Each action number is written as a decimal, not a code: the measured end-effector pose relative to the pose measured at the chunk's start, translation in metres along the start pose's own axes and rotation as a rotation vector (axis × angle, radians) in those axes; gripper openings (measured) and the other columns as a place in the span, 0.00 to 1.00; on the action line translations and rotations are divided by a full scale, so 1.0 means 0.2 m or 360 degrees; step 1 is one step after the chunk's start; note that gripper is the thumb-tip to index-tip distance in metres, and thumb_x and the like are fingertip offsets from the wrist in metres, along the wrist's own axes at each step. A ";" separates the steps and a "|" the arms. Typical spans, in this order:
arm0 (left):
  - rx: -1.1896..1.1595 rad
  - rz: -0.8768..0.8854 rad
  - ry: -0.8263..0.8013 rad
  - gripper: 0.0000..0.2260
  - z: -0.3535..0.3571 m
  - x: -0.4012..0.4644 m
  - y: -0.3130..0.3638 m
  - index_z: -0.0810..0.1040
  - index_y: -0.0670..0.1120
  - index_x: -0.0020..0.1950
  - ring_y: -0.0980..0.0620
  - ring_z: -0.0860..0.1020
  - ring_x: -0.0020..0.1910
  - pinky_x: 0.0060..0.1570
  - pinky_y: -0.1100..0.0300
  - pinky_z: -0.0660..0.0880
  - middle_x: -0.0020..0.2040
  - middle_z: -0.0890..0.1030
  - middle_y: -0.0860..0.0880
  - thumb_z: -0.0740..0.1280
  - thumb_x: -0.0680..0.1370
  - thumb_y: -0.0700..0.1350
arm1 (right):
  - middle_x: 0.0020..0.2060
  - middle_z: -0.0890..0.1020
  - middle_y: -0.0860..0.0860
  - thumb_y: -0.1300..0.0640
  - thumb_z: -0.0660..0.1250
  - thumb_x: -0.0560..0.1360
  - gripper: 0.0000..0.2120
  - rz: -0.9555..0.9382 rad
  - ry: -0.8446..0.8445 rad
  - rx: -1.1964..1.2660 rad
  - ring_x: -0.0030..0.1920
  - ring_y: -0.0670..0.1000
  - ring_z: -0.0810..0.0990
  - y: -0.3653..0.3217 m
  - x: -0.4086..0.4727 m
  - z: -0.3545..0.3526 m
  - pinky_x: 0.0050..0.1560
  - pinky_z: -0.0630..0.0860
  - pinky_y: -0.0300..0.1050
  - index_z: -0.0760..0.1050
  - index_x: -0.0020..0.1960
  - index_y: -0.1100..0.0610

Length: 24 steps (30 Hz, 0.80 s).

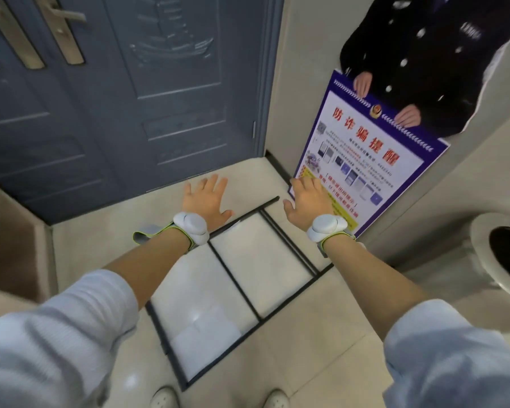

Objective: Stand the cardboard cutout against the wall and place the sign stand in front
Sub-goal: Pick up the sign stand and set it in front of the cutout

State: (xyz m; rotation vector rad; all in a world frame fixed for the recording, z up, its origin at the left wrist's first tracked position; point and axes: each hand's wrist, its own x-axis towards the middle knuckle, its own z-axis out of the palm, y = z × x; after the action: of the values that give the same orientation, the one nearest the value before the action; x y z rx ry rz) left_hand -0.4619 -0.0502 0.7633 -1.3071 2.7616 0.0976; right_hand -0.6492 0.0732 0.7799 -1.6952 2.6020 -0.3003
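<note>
The cardboard cutout (395,92), a uniformed figure holding a blue-bordered poster with red characters, leans upright against the pale wall at the right. The sign stand (233,293), a black metal frame with white panels, lies flat on the floor between my arms. My left hand (205,200) hovers with fingers spread above the stand's far end, holding nothing. My right hand (308,200) is also spread open, in front of the poster's lower left corner; whether it touches the poster is unclear.
A grey-blue double door (115,98) with metal handles fills the left. A white round bin (501,254) sits at the right edge. Brown steps (12,240) are at the left. My shoes (164,399) stand at the stand's near end.
</note>
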 end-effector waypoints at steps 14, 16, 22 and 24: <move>-0.0060 0.0019 -0.0529 0.36 0.65 -0.28 -0.70 0.45 0.49 0.78 0.45 0.54 0.77 0.75 0.43 0.52 0.80 0.49 0.48 0.59 0.77 0.60 | 0.63 0.71 0.58 0.53 0.60 0.76 0.22 0.0153 -0.0404 0.0111 0.63 0.60 0.67 -0.69 -0.25 0.80 0.59 0.69 0.53 0.65 0.66 0.60; -0.0101 -0.0008 -0.0627 0.37 0.78 -0.32 -0.76 0.45 0.48 0.78 0.45 0.55 0.77 0.75 0.43 0.52 0.80 0.49 0.47 0.59 0.77 0.60 | 0.63 0.71 0.58 0.53 0.60 0.76 0.22 0.0160 -0.0497 0.0126 0.63 0.60 0.67 -0.74 -0.30 0.92 0.59 0.69 0.53 0.65 0.67 0.60; -0.0210 -0.0130 -0.0890 0.36 1.24 -0.41 -0.84 0.45 0.49 0.78 0.44 0.54 0.77 0.75 0.43 0.52 0.80 0.49 0.47 0.59 0.77 0.60 | 0.63 0.71 0.58 0.53 0.60 0.76 0.22 0.0124 -0.0780 0.0128 0.63 0.60 0.67 -0.77 -0.45 1.34 0.60 0.68 0.52 0.64 0.67 0.60; -0.0266 -0.0178 -0.0946 0.36 1.38 -0.42 -0.84 0.45 0.48 0.78 0.44 0.53 0.78 0.75 0.43 0.51 0.80 0.48 0.47 0.59 0.78 0.60 | 0.64 0.71 0.57 0.54 0.60 0.76 0.22 0.0118 -0.0833 0.0158 0.64 0.59 0.67 -0.76 -0.48 1.47 0.60 0.68 0.53 0.65 0.68 0.60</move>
State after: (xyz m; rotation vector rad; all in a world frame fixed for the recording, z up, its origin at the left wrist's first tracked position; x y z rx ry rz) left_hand -0.2642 -0.0663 0.4942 -1.2129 2.2088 0.6115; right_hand -0.4368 0.0568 0.5095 -1.4045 2.2157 0.0198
